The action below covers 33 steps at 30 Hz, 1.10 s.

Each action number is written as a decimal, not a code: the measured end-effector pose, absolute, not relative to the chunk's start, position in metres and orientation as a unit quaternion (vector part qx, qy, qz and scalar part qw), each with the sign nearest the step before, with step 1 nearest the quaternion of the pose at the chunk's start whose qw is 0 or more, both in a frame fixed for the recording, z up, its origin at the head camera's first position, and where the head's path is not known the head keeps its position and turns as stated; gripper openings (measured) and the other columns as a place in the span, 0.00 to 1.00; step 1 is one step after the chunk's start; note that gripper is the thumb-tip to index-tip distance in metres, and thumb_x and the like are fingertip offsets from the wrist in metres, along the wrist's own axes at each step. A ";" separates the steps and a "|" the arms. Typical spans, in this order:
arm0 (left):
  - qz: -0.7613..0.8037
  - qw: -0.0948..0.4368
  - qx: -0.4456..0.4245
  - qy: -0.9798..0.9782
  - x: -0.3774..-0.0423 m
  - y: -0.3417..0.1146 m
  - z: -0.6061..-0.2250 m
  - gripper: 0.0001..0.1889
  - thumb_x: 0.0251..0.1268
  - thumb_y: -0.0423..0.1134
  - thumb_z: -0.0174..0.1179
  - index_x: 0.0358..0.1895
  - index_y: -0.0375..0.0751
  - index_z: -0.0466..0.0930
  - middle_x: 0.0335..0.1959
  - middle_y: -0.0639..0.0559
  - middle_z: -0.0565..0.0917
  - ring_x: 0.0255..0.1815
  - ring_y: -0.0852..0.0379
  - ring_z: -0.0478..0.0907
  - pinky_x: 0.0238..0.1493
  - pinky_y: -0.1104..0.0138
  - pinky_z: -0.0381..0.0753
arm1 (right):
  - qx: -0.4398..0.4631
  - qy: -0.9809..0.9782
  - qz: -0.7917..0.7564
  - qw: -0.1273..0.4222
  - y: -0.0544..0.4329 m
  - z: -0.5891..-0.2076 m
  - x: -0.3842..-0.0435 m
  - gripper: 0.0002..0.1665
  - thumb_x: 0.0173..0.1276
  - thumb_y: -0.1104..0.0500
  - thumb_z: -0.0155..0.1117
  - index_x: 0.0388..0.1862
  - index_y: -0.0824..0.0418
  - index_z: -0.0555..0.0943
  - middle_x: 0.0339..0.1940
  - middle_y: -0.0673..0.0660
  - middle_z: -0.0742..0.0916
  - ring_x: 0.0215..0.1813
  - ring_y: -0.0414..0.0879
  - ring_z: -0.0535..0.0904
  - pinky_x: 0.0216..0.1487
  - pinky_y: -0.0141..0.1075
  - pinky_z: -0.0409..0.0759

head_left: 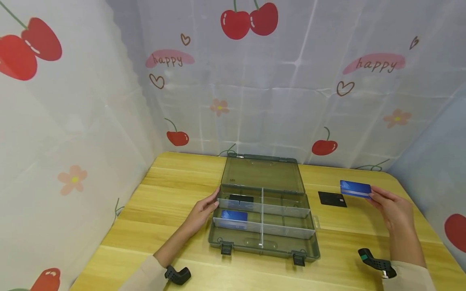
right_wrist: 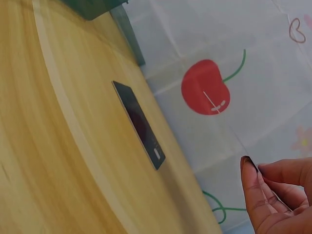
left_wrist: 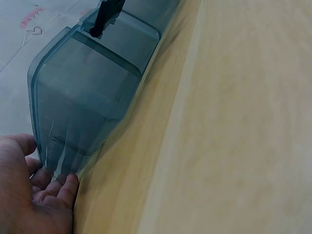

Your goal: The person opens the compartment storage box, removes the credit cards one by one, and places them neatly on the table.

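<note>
At the right of the table, my right hand (head_left: 398, 210) pinches a blue card (head_left: 354, 188) by its right end, held up off the tabletop. Seen in the right wrist view, the card is edge-on between thumb and fingers (right_wrist: 256, 195). A black card (head_left: 332, 199) lies flat on the table just left of it. My left hand (head_left: 202, 212) rests against the left side of a grey see-through compartment box (head_left: 263, 252), whose lid (head_left: 262, 173) is folded back. Inside its left column, a black card (head_left: 241, 198) lies in the back compartment and a blue card (head_left: 233, 218) in the middle one.
Clear dividers (head_left: 287, 210) split the box into several compartments. Two latches (head_left: 226, 248) hang at its front edge. Wood-look tabletop (head_left: 174, 178) surrounds the box, and a printed cloth (head_left: 262, 113) stands behind and at both sides. A black band sits on each wrist.
</note>
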<state>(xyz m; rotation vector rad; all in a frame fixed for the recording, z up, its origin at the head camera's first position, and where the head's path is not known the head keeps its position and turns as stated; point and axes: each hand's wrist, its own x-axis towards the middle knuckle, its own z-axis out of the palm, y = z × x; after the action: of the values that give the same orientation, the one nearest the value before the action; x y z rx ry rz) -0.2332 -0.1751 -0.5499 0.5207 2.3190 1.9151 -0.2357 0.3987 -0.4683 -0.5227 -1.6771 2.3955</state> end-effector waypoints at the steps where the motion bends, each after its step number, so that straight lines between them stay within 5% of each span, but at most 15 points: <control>1: 0.627 0.045 0.169 0.759 -0.233 -0.175 -0.550 0.29 0.82 0.45 0.51 0.80 0.47 0.57 0.81 0.56 0.56 0.79 0.52 0.56 0.73 0.62 0.66 | -0.179 -0.564 0.802 0.085 0.400 -0.470 -0.235 0.12 0.63 0.72 0.71 0.38 0.57 0.93 0.32 0.44 0.89 0.32 0.40 0.89 0.37 0.32 0.88; 33: 0.627 0.050 0.160 0.760 -0.232 -0.174 -0.546 0.29 0.81 0.45 0.52 0.80 0.48 0.58 0.80 0.55 0.57 0.79 0.52 0.57 0.73 0.64 0.66 | -0.258 -0.590 0.758 0.103 0.429 -0.498 -0.235 0.17 0.65 0.74 0.67 0.28 0.55 0.93 0.25 0.42 0.88 0.26 0.37 0.87 0.30 0.30 0.87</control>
<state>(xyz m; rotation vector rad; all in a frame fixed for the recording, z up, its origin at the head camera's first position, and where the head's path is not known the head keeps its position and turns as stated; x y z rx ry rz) -0.2324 -0.1745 -0.5456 0.4882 2.3150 1.9105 -0.2347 0.4285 -0.4977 -0.7627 -1.7399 2.2374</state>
